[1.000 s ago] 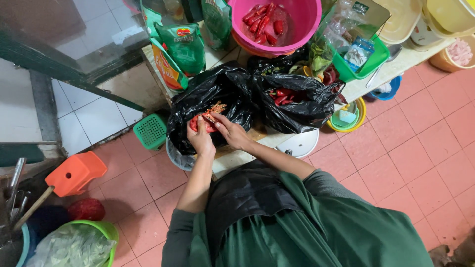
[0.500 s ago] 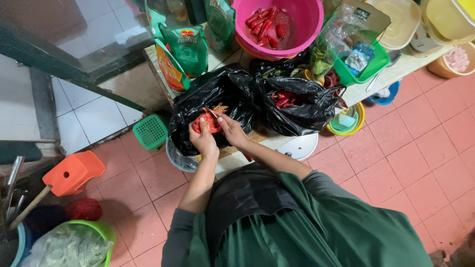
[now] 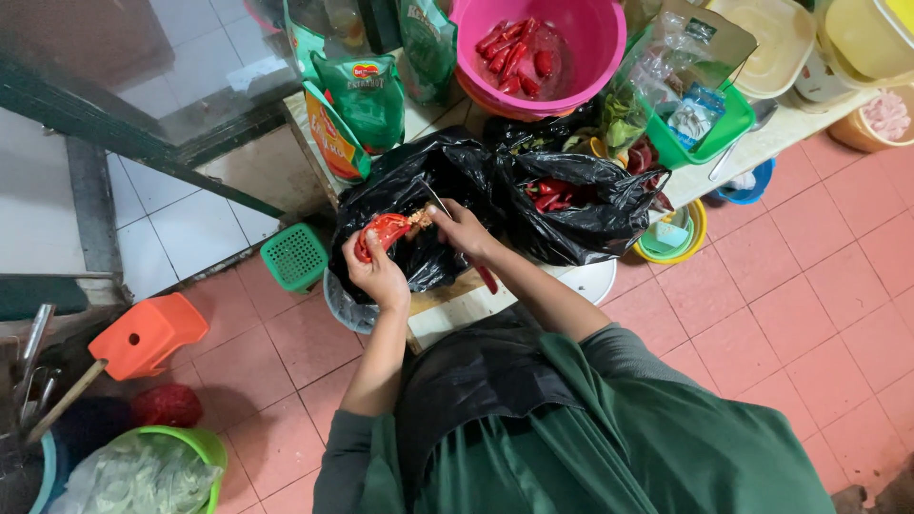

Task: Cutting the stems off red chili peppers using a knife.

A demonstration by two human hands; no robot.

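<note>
Gripping a red chili (image 3: 384, 230), the left hand (image 3: 379, 274) hides its underside; the right hand (image 3: 461, 228) grasps a half-hidden knife (image 3: 438, 202).

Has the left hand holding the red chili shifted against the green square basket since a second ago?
Cannot tell: the left hand holds the red chili up-right of the green square basket as before; the camera moved.

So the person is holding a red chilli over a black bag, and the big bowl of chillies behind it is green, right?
Not quite: the head view shows the bowl of chillies is pink, not green. The left hand does hold a red chilli over the black bag.
</note>
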